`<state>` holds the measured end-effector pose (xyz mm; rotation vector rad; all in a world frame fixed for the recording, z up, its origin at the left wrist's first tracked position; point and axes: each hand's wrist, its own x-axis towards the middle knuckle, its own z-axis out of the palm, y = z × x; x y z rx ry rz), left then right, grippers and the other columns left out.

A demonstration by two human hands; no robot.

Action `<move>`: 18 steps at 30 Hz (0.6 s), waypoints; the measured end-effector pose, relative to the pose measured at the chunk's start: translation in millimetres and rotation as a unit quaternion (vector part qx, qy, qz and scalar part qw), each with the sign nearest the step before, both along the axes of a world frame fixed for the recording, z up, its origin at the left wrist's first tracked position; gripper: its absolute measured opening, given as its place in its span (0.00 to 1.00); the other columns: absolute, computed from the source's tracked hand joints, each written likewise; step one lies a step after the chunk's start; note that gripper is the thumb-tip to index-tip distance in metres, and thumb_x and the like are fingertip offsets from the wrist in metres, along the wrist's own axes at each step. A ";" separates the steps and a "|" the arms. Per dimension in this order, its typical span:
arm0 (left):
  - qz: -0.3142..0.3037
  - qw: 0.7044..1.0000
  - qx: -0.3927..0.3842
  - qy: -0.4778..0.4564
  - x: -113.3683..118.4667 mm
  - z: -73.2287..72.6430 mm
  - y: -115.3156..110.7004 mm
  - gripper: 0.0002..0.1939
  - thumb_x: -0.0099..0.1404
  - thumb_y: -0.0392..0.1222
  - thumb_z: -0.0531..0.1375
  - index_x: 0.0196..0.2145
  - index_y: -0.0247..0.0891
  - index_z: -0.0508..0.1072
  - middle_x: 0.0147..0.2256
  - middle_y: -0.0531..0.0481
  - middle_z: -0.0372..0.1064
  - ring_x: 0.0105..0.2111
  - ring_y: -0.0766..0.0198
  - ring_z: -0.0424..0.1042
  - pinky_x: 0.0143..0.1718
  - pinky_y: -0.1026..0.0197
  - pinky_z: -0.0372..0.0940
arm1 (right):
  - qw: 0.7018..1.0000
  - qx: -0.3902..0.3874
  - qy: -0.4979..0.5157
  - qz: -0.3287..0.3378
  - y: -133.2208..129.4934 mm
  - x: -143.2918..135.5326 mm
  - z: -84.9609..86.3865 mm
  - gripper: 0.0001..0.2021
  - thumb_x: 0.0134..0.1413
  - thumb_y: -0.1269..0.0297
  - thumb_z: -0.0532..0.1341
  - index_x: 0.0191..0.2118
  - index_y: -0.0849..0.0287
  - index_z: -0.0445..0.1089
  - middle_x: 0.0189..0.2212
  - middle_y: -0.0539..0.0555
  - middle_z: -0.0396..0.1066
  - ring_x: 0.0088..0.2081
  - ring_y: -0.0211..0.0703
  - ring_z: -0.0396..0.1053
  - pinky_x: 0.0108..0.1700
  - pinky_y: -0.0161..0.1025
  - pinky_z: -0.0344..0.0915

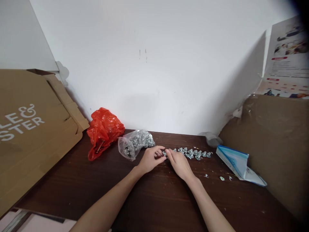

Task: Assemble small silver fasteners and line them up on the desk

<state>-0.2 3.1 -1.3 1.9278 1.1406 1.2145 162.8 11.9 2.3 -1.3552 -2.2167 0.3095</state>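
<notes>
My left hand (151,158) and my right hand (179,162) meet near the middle of the dark wooden table. Between their fingertips is a small silvery metal piece (164,153), held by my left thumb and fingers, with my right fingers closed against it. Just right of my right hand, several shiny metal fasteners (198,154) lie in a loose row, some partly hidden behind that hand. A clear plastic bag (138,141) full of similar metal pieces lies on its side, to the left of my left hand.
A crumpled red plastic bag (103,129) sits at the back left, beside a large cardboard box (36,122). On the right are a blue and white packet (238,162), white scraps (222,178) and a brown carton (270,141). A white wall (156,71) stands behind the table (149,199).
</notes>
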 end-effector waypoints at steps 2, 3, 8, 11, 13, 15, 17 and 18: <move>0.001 1.000 -0.012 -0.016 0.4 2.2 -0.6 0.16 0.55 0.37 0.61 0.43 0.34 0.71 0.29 0.51 0.69 0.29 0.68 0.68 0.32 0.65 0.68 | 1.000 0.000 0.002 -0.002 -0.7 0.3 1.2 0.22 0.67 0.55 0.39 0.28 0.57 0.62 0.22 0.52 0.69 0.26 0.43 0.68 0.28 0.34 0.51; -0.002 1.000 -0.018 -0.024 0.6 3.2 -0.9 0.15 0.55 0.36 0.61 0.42 0.33 0.72 0.29 0.50 0.69 0.29 0.68 0.68 0.32 0.65 0.68 | 1.000 -0.001 0.004 -0.002 -1.0 0.3 1.7 0.23 0.67 0.55 0.39 0.28 0.57 0.62 0.22 0.52 0.69 0.25 0.43 0.68 0.28 0.34 0.51; -0.022 0.997 -0.047 -0.053 1.2 7.1 -2.1 0.14 0.55 0.36 0.60 0.41 0.32 0.73 0.29 0.49 0.69 0.30 0.68 0.68 0.34 0.65 0.68 | 1.000 -0.003 0.023 0.006 -0.6 0.6 1.6 0.23 0.67 0.54 0.39 0.28 0.57 0.62 0.22 0.52 0.69 0.26 0.43 0.68 0.29 0.34 0.52; -0.031 0.996 -0.057 -0.058 1.4 7.4 -2.5 0.17 0.55 0.36 0.60 0.44 0.31 0.72 0.30 0.48 0.69 0.30 0.67 0.68 0.33 0.65 0.67 | 0.999 -0.007 0.034 0.014 0.0 0.9 0.4 0.23 0.67 0.54 0.38 0.29 0.57 0.62 0.23 0.53 0.69 0.26 0.43 0.68 0.29 0.35 0.52; -0.046 0.996 -0.058 -0.054 1.5 6.8 -2.5 0.17 0.56 0.36 0.60 0.44 0.31 0.72 0.31 0.48 0.69 0.31 0.67 0.68 0.32 0.66 0.67 | 0.999 -0.011 0.041 0.020 0.3 1.1 -0.6 0.23 0.67 0.54 0.38 0.29 0.57 0.62 0.23 0.52 0.68 0.26 0.43 0.67 0.29 0.35 0.52; -0.056 0.996 -0.056 -0.051 1.4 5.8 -2.3 0.15 0.58 0.37 0.59 0.43 0.31 0.72 0.32 0.47 0.69 0.31 0.67 0.68 0.32 0.66 0.67 | 0.998 -0.013 0.048 0.026 0.6 1.1 -1.4 0.23 0.67 0.53 0.38 0.28 0.57 0.61 0.23 0.52 0.68 0.26 0.42 0.67 0.29 0.34 0.53; -0.059 0.996 -0.054 -0.049 1.3 5.1 -2.0 0.13 0.58 0.37 0.58 0.41 0.31 0.73 0.31 0.48 0.69 0.31 0.67 0.68 0.33 0.65 0.67 | 0.998 -0.010 0.054 0.030 0.8 0.9 -1.6 0.23 0.66 0.53 0.38 0.27 0.57 0.61 0.22 0.52 0.67 0.25 0.42 0.66 0.29 0.34 0.52; -0.058 0.996 -0.052 -0.050 1.2 4.9 -1.8 0.12 0.58 0.37 0.58 0.40 0.31 0.73 0.31 0.48 0.69 0.31 0.67 0.68 0.33 0.65 0.66 | 0.998 -0.009 0.055 0.031 0.9 0.8 -1.5 0.23 0.66 0.53 0.38 0.27 0.57 0.61 0.22 0.51 0.67 0.25 0.42 0.66 0.29 0.34 0.52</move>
